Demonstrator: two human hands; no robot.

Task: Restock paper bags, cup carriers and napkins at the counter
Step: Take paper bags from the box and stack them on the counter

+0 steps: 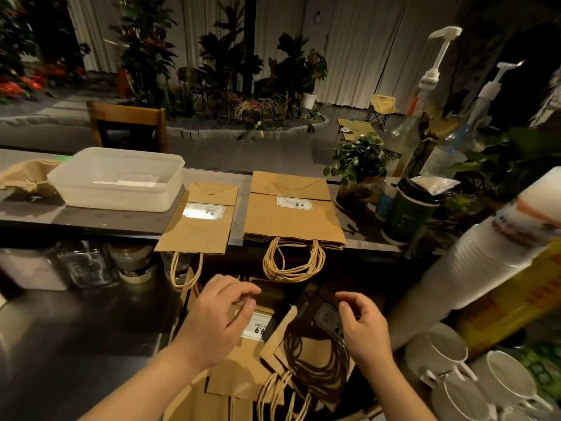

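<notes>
Two piles of flat brown paper bags lie on the raised counter: a small bag on the left and a thicker stack of larger bags on the right, their twine handles hanging over the front edge. Below, on the lower work surface, several more brown bags lie loosely overlapped, with white price labels showing. My left hand hovers over this loose pile, fingers curled and apart, holding nothing. My right hand is over the pile's darker right side, fingers also apart and empty.
A translucent plastic tub holding white napkins sits on the counter's left, beside a crumpled brown bag. A potted plant, a dark lidded cup and syrup pump bottles crowd the right. Stacked white cups and mugs stand near right.
</notes>
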